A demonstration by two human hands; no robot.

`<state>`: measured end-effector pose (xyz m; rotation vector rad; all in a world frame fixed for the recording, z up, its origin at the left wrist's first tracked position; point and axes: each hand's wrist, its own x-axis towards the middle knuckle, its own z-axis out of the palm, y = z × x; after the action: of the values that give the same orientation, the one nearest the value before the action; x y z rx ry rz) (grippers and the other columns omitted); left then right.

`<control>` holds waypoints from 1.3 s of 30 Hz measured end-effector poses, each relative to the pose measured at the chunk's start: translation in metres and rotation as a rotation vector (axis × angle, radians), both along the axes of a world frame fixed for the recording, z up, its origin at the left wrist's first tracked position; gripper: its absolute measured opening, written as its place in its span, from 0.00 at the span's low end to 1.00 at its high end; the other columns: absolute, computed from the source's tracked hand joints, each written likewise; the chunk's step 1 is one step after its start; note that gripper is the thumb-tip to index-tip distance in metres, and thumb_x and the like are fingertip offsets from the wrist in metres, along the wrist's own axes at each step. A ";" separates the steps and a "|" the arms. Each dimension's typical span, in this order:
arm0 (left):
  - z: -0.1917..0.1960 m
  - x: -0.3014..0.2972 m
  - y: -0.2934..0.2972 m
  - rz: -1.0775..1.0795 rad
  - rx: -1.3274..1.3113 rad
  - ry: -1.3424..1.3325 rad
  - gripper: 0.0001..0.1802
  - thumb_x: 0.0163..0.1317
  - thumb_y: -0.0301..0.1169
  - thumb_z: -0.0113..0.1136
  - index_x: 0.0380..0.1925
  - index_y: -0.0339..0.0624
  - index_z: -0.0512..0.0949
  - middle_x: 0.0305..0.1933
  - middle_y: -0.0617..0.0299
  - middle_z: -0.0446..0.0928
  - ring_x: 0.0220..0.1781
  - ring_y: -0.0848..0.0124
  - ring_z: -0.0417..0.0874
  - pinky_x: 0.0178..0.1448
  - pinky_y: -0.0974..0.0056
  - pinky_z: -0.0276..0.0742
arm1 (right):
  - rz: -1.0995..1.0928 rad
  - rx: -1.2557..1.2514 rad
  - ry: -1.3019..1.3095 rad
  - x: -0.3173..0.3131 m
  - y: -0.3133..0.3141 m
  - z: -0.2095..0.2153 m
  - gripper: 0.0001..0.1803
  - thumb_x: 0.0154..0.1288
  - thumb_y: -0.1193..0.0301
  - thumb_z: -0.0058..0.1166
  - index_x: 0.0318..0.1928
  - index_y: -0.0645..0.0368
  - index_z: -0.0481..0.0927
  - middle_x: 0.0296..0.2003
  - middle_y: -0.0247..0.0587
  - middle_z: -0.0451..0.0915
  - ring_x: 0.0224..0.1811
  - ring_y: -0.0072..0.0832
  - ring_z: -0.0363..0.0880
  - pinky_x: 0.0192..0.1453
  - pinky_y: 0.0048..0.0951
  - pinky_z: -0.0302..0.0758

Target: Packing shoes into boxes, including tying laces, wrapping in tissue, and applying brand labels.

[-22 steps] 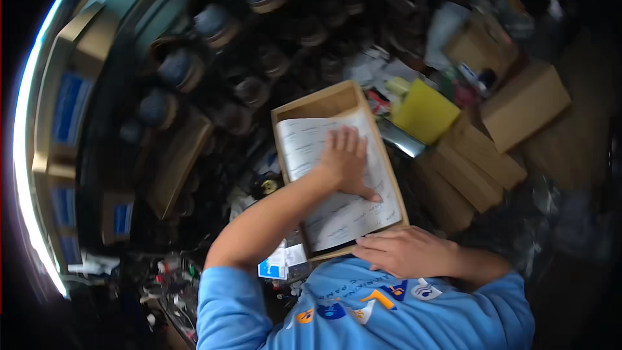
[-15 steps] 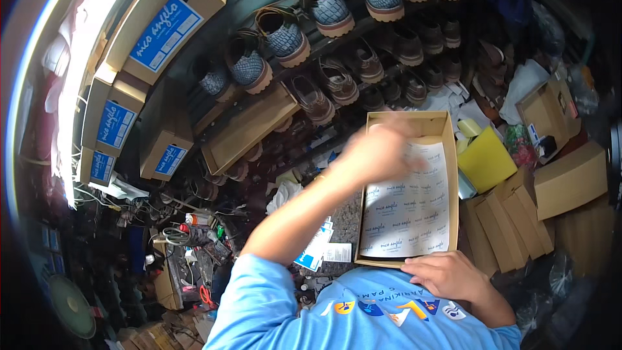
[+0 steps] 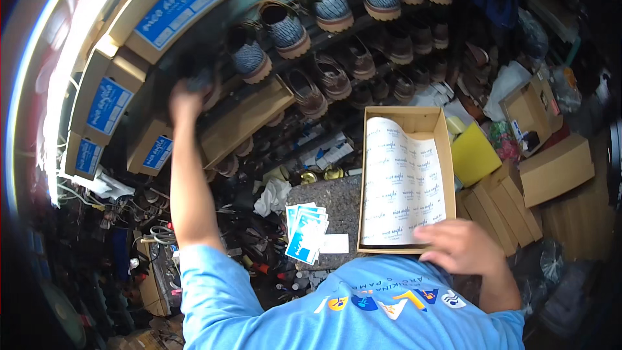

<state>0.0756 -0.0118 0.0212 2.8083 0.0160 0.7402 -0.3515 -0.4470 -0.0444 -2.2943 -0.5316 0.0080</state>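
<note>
My left hand (image 3: 186, 100) reaches far to the upper left, against a dark shoe (image 3: 202, 80) with a bluish heel at the left end of the upper shelf row. Blur and shadow hide its fingers, so its grip cannot be told. Before my body lies an open brown shoebox (image 3: 448, 149), lined with printed white paper (image 3: 400, 188) whose top end curls up. My right hand (image 3: 465, 246) is at the box's near right corner, fingers over the rim onto the paper and thumb outside the wall.
Blue-patterned shoes (image 3: 286, 31) and brown shoes (image 3: 308, 94) fill the racks. Labelled shoeboxes (image 3: 107, 107) stack at left. Blue-and-white cards (image 3: 304, 233) lie left of the open box on a grey surface (image 3: 337, 204). A yellow sheet (image 3: 476, 154) and more cardboard boxes (image 3: 556, 170) are at right.
My left hand has swung from above the open shoebox to the shoe at the upper left. My right fingers now reach over the box's near rim. The view has shifted slightly.
</note>
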 end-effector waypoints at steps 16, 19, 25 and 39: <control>-0.066 -0.235 -0.120 -1.409 -0.482 0.481 0.20 0.40 0.27 0.80 0.32 0.38 0.79 0.71 0.47 0.71 0.66 0.47 0.79 0.64 0.52 0.79 | 0.043 1.679 0.532 0.053 -0.103 -0.056 0.39 0.77 0.49 0.48 0.75 0.64 0.59 0.72 0.52 0.65 0.73 0.42 0.67 0.74 0.47 0.66; -0.091 -0.236 -0.147 -1.498 -0.493 0.587 0.27 0.44 0.29 0.80 0.46 0.41 0.80 0.73 0.47 0.69 0.71 0.49 0.74 0.69 0.53 0.75 | -0.510 1.395 0.497 0.025 -0.108 -0.070 0.37 0.77 0.52 0.49 0.75 0.62 0.60 0.71 0.49 0.66 0.72 0.40 0.67 0.73 0.46 0.66; -0.142 -0.273 -0.087 -1.084 -0.285 0.460 0.41 0.48 0.25 0.75 0.65 0.42 0.69 0.63 0.52 0.76 0.65 0.53 0.77 0.69 0.52 0.71 | -0.684 1.240 0.419 0.007 -0.099 -0.052 0.28 0.71 0.74 0.56 0.70 0.62 0.69 0.62 0.46 0.77 0.63 0.35 0.78 0.66 0.41 0.77; -0.192 -0.391 -0.055 -1.109 -0.364 0.304 0.31 0.57 0.17 0.67 0.63 0.37 0.73 0.45 0.53 0.87 0.44 0.61 0.90 0.58 0.53 0.80 | -0.466 0.433 -0.316 0.005 0.000 0.026 0.26 0.63 0.76 0.63 0.62 0.70 0.75 0.60 0.51 0.78 0.63 0.37 0.77 0.67 0.36 0.73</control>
<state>-0.3158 -0.0671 -0.1708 2.0548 -1.1068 0.0211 -0.3464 -0.4467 -0.0184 -1.9446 -0.1202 -0.6428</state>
